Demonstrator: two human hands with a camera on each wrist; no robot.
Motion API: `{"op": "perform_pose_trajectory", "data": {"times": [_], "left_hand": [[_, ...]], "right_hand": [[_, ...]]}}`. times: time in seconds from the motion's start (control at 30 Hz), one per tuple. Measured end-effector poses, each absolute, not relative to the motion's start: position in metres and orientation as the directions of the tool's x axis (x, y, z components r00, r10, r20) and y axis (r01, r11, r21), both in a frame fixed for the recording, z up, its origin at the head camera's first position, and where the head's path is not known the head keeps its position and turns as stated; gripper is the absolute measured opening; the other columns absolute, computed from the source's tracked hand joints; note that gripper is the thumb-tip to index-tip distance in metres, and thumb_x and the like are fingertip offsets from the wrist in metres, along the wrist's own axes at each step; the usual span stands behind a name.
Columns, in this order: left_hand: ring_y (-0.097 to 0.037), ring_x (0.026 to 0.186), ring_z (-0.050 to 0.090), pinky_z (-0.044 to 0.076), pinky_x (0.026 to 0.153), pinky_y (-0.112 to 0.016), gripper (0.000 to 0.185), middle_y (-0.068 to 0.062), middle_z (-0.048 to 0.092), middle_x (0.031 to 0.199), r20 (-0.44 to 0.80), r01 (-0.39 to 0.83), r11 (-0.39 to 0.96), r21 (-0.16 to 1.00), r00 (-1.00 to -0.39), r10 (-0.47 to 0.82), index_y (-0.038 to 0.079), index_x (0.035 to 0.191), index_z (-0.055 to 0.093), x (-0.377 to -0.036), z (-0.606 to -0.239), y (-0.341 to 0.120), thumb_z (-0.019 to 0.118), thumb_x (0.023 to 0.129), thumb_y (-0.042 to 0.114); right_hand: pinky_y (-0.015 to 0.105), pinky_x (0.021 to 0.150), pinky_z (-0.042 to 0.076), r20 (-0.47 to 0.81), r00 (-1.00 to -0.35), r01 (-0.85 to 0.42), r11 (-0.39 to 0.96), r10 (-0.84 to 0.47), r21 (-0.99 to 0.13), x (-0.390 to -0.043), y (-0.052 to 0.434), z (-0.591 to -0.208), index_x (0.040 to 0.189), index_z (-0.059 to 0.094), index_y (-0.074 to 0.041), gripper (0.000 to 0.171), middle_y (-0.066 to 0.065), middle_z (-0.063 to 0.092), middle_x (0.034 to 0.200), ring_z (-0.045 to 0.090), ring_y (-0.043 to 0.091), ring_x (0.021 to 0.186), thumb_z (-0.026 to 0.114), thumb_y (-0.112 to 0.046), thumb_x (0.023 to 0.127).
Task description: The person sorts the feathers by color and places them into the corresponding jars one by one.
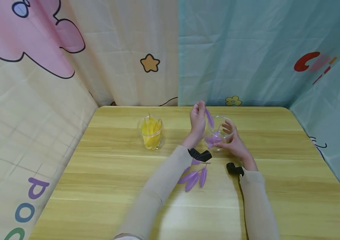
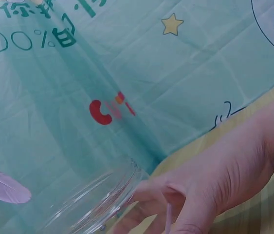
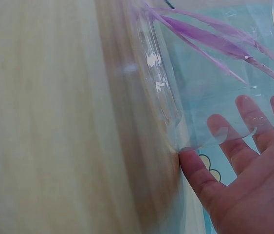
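Head view shows a light wooden tabletop (image 1: 121,186) walled on three sides by printed curtains, cream and pink at left, teal at right. Near its far edge the left hand (image 1: 198,120) pinches a purple feather (image 1: 209,118) above a clear cup (image 1: 220,133), which the right hand (image 1: 233,141) cups with curved fingers. More purple feathers (image 1: 194,176) lie between the forearms. A second cup of yellow feathers (image 1: 151,132) stands apart to the left. Bare wood spreads along the near edge and both sides.
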State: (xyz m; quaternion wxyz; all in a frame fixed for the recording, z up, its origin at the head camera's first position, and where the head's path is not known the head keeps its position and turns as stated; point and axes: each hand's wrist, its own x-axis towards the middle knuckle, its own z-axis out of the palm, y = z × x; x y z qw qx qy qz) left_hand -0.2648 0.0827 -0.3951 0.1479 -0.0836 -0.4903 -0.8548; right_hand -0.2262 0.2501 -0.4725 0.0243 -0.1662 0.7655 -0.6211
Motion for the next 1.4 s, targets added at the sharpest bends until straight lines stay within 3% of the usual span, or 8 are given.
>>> {"op": "perform_pose_trajectory", "data": {"times": [0.17,0.27,0.37,0.63,0.9,1.13,1.23,1.4], "left_hand": [[-0.007,0.065,0.042,0.036,0.066,-0.026,0.027,0.004,0.042,0.071,0.278,0.332,-0.452,0.828,-0.943,-0.184,-0.003,0.09,0.05,-0.266,-0.399,0.087,0.041,0.103,0.018],[-0.009,0.068,0.045,0.039,0.068,-0.022,0.02,0.002,0.046,0.073,0.297,0.334,-0.414,0.847,-0.943,-0.153,0.001,0.093,0.052,-0.257,-0.396,0.084,0.041,0.103,0.015],[-0.012,0.071,0.044,0.038,0.068,-0.023,0.02,0.001,0.046,0.077,0.34,0.35,-0.37,0.86,-0.936,-0.094,-0.004,0.094,0.051,-0.25,-0.396,0.08,0.04,0.103,0.011],[-0.007,0.077,0.041,0.036,0.07,-0.022,0.017,0.003,0.046,0.086,0.399,0.387,-0.239,0.891,-0.917,0.005,-0.011,0.103,0.05,-0.253,-0.429,0.06,0.045,0.1,0.005],[-0.01,0.076,0.04,0.033,0.069,-0.021,0.012,0.001,0.046,0.082,0.409,0.433,0.095,0.896,-0.89,0.201,-0.002,0.094,0.061,-0.241,-0.456,0.028,0.06,0.094,0.01],[-0.011,0.076,0.043,0.035,0.069,-0.024,0.018,0.0,0.054,0.079,0.261,0.494,0.521,0.696,-0.85,0.458,0.017,0.088,0.071,-0.223,-0.469,0.012,0.072,0.085,0.034],[-0.011,0.076,0.043,0.034,0.071,-0.025,0.019,0.001,0.057,0.082,0.189,0.527,0.611,0.59,-0.826,0.531,0.022,0.088,0.073,-0.215,-0.47,0.008,0.072,0.083,0.04],[-0.009,0.08,0.042,0.033,0.075,-0.025,0.026,0.008,0.056,0.085,0.108,0.57,0.659,0.49,-0.79,0.603,0.027,0.09,0.074,-0.206,-0.475,0.008,0.072,0.079,0.051]], "right_hand": [[0.064,0.103,0.018,0.159,-0.943,-0.213,0.159,-0.294,-0.964,-0.217,0.245,-0.461,0.148,0.009,-0.011,0.098,0.027,0.017,0.147,0.015,0.047,0.134,0.074,0.006,0.077],[0.063,0.104,0.018,0.166,-0.943,-0.219,0.16,-0.29,-0.963,-0.215,0.242,-0.457,0.147,0.009,-0.008,0.097,0.028,0.018,0.147,0.016,0.048,0.133,0.074,0.008,0.076],[0.062,0.103,0.018,0.181,-0.942,-0.233,0.164,-0.282,-0.959,-0.215,0.242,-0.455,0.147,0.01,-0.006,0.096,0.029,0.019,0.146,0.016,0.048,0.133,0.074,0.008,0.076],[0.064,0.103,0.018,0.183,-0.941,-0.238,0.176,-0.284,-0.955,-0.217,0.242,-0.452,0.148,0.01,-0.008,0.099,0.027,0.019,0.147,0.018,0.049,0.133,0.076,0.003,0.076],[0.064,0.102,0.019,0.189,-0.938,-0.247,0.179,-0.29,-0.952,-0.218,0.244,-0.454,0.148,0.011,-0.01,0.098,0.029,0.02,0.146,0.018,0.049,0.132,0.077,0.003,0.076],[0.064,0.102,0.02,0.186,-0.94,-0.244,0.183,-0.286,-0.953,-0.226,0.248,-0.467,0.149,0.012,-0.013,0.101,0.025,0.021,0.147,0.019,0.045,0.133,0.078,0.004,0.074],[0.065,0.101,0.021,0.199,-0.937,-0.26,0.191,-0.287,-0.947,-0.231,0.252,-0.478,0.149,0.012,-0.021,0.102,0.022,0.021,0.148,0.02,0.044,0.133,0.078,0.0,0.075],[0.065,0.102,0.019,0.188,-0.938,-0.247,0.18,-0.291,-0.952,-0.225,0.248,-0.466,0.149,0.01,-0.015,0.101,0.025,0.018,0.148,0.019,0.047,0.133,0.077,0.002,0.076]]}}
